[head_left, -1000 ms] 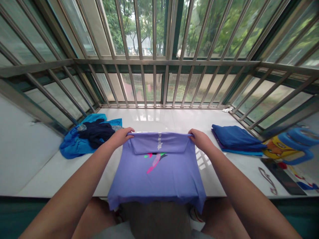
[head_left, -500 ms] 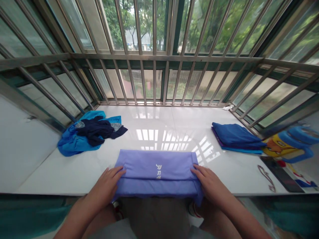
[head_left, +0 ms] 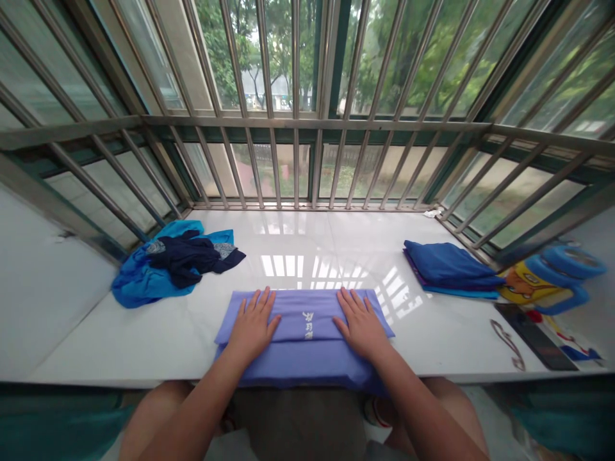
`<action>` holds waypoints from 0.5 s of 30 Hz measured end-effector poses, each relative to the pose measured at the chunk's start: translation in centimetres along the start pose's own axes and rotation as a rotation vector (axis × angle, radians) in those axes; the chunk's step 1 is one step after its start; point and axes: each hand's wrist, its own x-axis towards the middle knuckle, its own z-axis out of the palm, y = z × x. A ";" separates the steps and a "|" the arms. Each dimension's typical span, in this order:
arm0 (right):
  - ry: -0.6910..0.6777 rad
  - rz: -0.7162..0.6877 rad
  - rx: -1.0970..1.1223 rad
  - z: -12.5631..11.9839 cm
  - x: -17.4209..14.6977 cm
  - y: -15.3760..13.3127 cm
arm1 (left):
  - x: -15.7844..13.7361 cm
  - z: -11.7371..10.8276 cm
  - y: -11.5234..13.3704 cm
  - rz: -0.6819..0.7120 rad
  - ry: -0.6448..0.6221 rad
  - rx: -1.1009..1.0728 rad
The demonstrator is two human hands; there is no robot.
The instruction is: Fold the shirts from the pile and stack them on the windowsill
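A purple shirt (head_left: 305, 349) lies folded over at the near edge of the white sill (head_left: 317, 246), white lettering showing on its top layer. My left hand (head_left: 253, 323) presses flat on the left half of the fold, fingers spread. My right hand (head_left: 360, 324) lies flat on the right half in the same way. Neither hand grips the cloth. The shirt's lower edge hangs slightly over the sill's front edge.
A heap of unfolded blue and navy clothes (head_left: 169, 266) lies at the left. A stack of folded blue garments (head_left: 449, 269) sits at the right. Blue rings and a yellow printed item (head_left: 548, 282) are at the far right. Window bars (head_left: 307, 147) close off the back.
The shirt's top part was folded down toward me. My hands let go of its edges and moved inward, and both now rest flat on the fold.
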 end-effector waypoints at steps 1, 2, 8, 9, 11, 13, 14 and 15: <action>0.007 -0.004 0.002 -0.2 0.5 0.3 | 0.3 0.0 0.2 -0.008 0.007 -0.010; 0.010 -0.007 0.003 -0.4 1.0 0.6 | 0.8 0.0 0.4 -0.016 0.010 -0.023; -0.029 -0.010 -0.006 -2.2 4.6 1.3 | 4.6 -1.2 0.5 -0.019 0.033 -0.105; -0.012 -0.003 -0.012 -2.6 4.8 1.7 | 4.7 -1.6 0.0 -0.026 0.062 -0.115; 0.088 0.022 -0.019 -3.5 4.1 2.7 | 3.9 -2.7 -1.4 -0.084 0.188 -0.135; 0.239 0.033 0.003 -4.6 2.1 3.4 | 1.6 -3.9 -3.2 -0.177 0.355 -0.143; 0.309 0.021 0.029 -5.2 0.6 3.4 | 0.0 -4.4 -4.1 -0.212 0.413 -0.145; 0.365 -0.006 0.063 -5.8 -1.2 3.2 | -1.8 -4.8 -4.8 -0.233 0.445 -0.148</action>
